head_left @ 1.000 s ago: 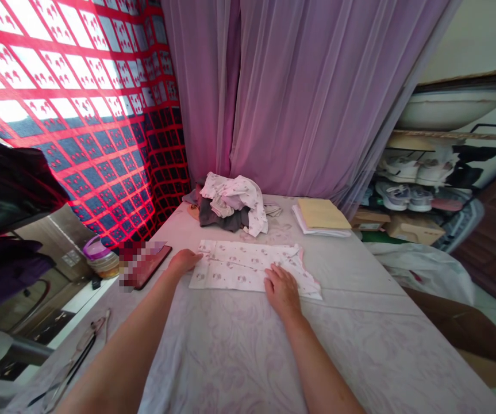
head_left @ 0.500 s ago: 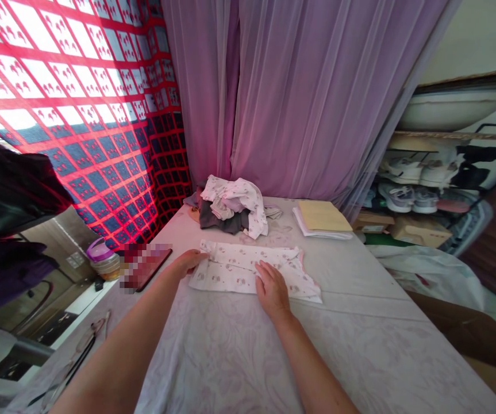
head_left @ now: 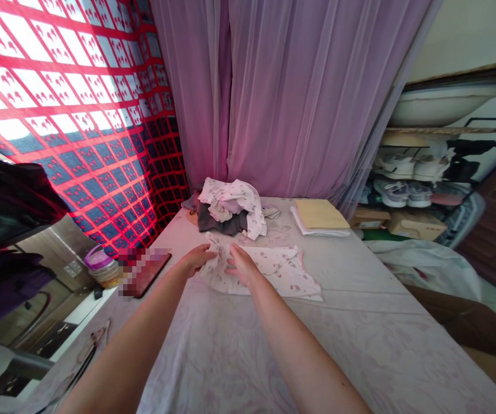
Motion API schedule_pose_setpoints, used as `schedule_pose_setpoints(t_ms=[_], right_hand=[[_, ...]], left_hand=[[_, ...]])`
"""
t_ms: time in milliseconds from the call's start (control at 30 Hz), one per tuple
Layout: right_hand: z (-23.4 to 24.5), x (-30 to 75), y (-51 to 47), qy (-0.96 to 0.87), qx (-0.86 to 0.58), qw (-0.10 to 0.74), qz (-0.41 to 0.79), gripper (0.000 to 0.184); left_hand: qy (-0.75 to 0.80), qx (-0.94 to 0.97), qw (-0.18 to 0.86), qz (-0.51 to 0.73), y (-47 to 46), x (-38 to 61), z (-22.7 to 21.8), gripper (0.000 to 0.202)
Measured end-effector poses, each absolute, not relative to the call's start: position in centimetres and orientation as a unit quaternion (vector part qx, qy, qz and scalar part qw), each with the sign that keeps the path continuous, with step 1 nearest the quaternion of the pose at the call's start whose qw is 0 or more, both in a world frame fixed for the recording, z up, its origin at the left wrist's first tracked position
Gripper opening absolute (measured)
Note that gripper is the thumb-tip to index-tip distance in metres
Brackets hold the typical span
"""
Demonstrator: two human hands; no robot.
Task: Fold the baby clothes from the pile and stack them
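Note:
A small white garment with a pink print (head_left: 273, 270) lies flat on the cloth-covered table (head_left: 351, 322). My left hand (head_left: 196, 260) pinches its left end, which is bunched and lifted a little off the table. My right hand (head_left: 241, 264) sits just beside it on the same end, fingers closed around the fabric. The garment's right part, with a pink-trimmed edge, still lies flat.
A pile of white and grey clothes (head_left: 228, 210) sits at the table's far end under purple curtains. A stack of paper with a yellow envelope (head_left: 320, 217) lies to its right. A dark red phone (head_left: 142, 271) and glasses (head_left: 81, 356) lie at the left edge. Shoes fill shelves at the right.
My right hand has slid left along the garment from its middle to its left end, next to my left hand. The left end has bunched up and lifted.

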State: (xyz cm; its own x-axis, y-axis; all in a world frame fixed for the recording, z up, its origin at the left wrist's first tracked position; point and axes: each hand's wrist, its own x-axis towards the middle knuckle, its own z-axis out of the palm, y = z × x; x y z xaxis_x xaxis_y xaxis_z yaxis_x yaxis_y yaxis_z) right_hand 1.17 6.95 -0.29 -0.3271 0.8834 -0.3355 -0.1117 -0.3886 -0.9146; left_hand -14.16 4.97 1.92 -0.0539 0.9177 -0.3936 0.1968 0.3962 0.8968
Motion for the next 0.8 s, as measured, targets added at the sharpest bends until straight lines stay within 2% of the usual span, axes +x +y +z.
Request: schedule_pose_setpoints(t_ms=[133, 300, 433, 500, 667, 800], right_hand=[[1.8, 2.0, 7.4, -0.429, -0.409, 0.346, 0.727, 0.035], [2.4, 4.7, 8.2, -0.427, -0.445, 0.377, 0.691, 0.022], [2.0, 7.7, 9.0, -0.411, -0.478, 0.392, 0.671, 0.028], [1.8, 9.6, 9.4, -0.408, -0.485, 0.393, 0.666, 0.033], [1.7, 15.1, 10.2, -0.406, -0.496, 0.399, 0.656, 0.041], [0.7, 18.8, 10.8, -0.416, -0.524, 0.366, 0.647, 0.043]], left_hand=[[0.640, 0.466, 0.522, 0.318, 5.8, -11.5, 3.5, 0.049], [0.593, 0.508, 0.548, 0.299, 6.1, -7.2, 5.0, 0.033], [0.536, 0.490, 0.593, 0.347, 6.1, -4.7, 5.0, 0.041], [0.537, 0.483, 0.579, 0.378, 6.2, -4.2, 4.7, 0.045], [0.585, 0.501, 0.515, 0.376, 6.3, -5.1, 3.0, 0.033], [0.606, 0.508, 0.496, 0.357, 5.5, -5.1, 0.7, 0.030]])
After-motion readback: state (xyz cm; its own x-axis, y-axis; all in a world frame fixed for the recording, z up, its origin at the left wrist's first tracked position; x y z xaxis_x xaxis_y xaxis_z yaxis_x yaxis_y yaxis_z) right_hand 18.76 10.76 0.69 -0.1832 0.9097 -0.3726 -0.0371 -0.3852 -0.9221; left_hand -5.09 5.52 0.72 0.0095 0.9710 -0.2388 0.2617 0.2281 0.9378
